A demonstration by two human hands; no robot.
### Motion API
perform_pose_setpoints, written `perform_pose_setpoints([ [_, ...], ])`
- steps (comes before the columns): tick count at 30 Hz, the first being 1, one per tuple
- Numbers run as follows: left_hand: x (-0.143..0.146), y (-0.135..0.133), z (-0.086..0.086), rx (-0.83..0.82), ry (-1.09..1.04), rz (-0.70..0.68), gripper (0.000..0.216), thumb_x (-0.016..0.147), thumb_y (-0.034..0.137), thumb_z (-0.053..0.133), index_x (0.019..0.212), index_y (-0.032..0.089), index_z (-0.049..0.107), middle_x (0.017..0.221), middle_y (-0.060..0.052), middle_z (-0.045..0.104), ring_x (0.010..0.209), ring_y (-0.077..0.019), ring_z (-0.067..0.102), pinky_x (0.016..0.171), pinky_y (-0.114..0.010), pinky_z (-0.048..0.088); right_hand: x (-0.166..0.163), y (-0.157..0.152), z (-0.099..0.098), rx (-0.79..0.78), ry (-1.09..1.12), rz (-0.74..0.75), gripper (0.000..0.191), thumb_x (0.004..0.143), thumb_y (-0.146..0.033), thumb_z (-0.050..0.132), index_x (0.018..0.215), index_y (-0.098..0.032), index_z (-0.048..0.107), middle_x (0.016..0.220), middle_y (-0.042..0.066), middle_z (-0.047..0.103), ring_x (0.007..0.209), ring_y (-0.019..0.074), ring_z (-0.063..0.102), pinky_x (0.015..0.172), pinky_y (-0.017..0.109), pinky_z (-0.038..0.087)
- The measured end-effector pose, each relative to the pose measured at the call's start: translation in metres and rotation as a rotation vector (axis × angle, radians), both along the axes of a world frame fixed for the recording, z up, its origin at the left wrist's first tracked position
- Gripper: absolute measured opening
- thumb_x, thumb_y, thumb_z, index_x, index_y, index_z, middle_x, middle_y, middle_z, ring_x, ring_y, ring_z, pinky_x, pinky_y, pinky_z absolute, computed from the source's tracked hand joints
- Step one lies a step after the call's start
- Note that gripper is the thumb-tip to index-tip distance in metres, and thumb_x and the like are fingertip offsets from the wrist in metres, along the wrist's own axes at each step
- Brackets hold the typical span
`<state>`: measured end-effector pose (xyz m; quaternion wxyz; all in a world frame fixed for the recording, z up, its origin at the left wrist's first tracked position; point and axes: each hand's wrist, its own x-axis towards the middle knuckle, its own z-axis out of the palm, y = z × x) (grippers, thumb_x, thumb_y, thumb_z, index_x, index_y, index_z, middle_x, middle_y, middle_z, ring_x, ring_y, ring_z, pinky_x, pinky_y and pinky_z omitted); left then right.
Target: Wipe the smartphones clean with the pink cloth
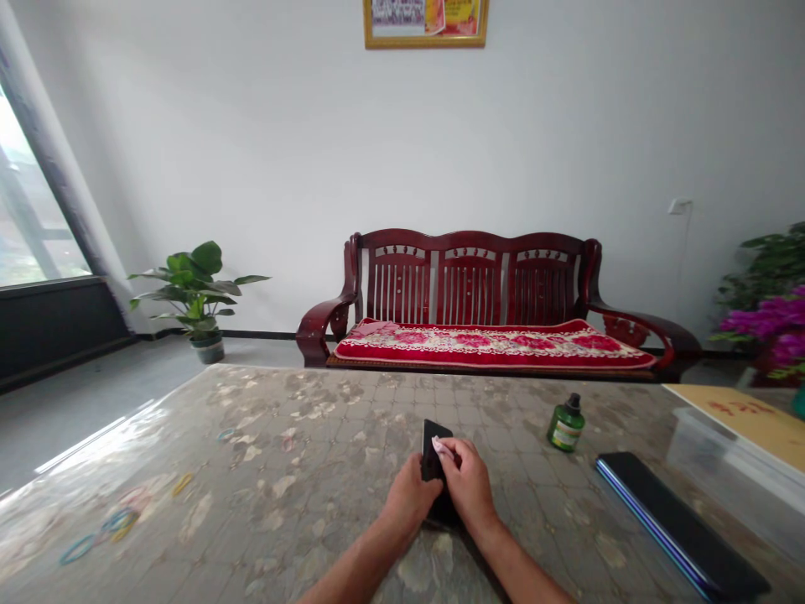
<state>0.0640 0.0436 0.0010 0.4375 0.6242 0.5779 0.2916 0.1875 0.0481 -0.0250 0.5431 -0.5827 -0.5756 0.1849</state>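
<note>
A small black flat object, like a phone or wallet (433, 445), stands upright on edge near the middle of the patterned table (283, 470). My left hand (407, 497) is closed around its lower left side. My right hand (466, 485) grips its right side, with a small white bit pinched between thumb and fingers against the object's top. Both forearms reach in from the bottom edge.
A small green bottle (566, 424) with a black cap stands to the right. A dark phone (676, 520) lies at the right front beside a clear plastic box (729, 470). Coloured rubber bands (116, 524) lie at the left. A wooden bench (490, 310) stands behind.
</note>
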Motion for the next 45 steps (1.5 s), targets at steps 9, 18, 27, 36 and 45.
perform_pose_setpoints([
  [9, 0.001, -0.024, -0.005, 0.235, -0.016, 0.063, 0.048, 0.082, 0.002, 0.045, 0.127, 0.016, 0.052, 0.121, -0.009, 0.068, 0.112, -0.0204, 0.063, 0.097, -0.031, 0.046, 0.000, 0.002, 0.003, 0.021, 0.063, 0.053, 0.037, 0.089, -0.053, 0.052, 0.088, -0.021, 0.072, 0.091, 0.008, 0.070, 0.089, 0.0233, 0.064, 0.084, 0.035, 0.050],
  [18, -0.039, -0.003, 0.015, 0.401, 0.218, 0.015, 0.040, 0.089, 0.009, 0.043, 0.126, 0.019, 0.052, 0.115, -0.007, 0.070, 0.105, -0.0207, 0.067, 0.090, -0.031, 0.048, 0.003, -0.004, 0.013, 0.205, -0.018, 0.072, 0.025, 0.095, -0.035, 0.049, 0.099, -0.021, 0.069, 0.094, 0.007, 0.066, 0.090, 0.0197, 0.063, 0.083, 0.031, 0.051],
  [27, -0.037, -0.014, 0.000, 0.517, 0.097, 0.016, 0.033, 0.090, 0.017, 0.043, 0.117, 0.023, 0.060, 0.113, -0.004, 0.072, 0.104, -0.0199, 0.068, 0.090, -0.031, 0.050, -0.010, -0.021, 0.038, 0.387, -0.518, 0.222, 0.030, 0.100, -0.019, 0.042, 0.120, -0.026, 0.064, 0.104, 0.006, 0.066, 0.101, 0.0176, 0.062, 0.090, 0.033, 0.052],
  [36, -0.038, -0.019, -0.003, 0.498, 0.070, 0.016, 0.031, 0.089, 0.023, 0.046, 0.115, 0.025, 0.063, 0.106, -0.001, 0.074, 0.099, -0.0193, 0.069, 0.086, -0.029, 0.051, 0.022, 0.009, 0.036, 0.440, -0.553, -0.005, 0.033, 0.098, -0.012, 0.041, 0.116, -0.027, 0.064, 0.092, 0.004, 0.062, 0.084, 0.0174, 0.063, 0.076, 0.031, 0.057],
  [45, -0.041, -0.015, -0.004, 0.510, 0.060, 0.048, 0.032, 0.089, 0.024, 0.045, 0.116, 0.025, 0.062, 0.104, -0.001, 0.075, 0.093, -0.0194, 0.072, 0.082, -0.028, 0.053, 0.002, -0.004, 0.036, 0.412, -0.571, 0.170, 0.030, 0.096, -0.013, 0.046, 0.114, -0.025, 0.066, 0.100, 0.005, 0.064, 0.095, 0.0187, 0.061, 0.086, 0.032, 0.051],
])
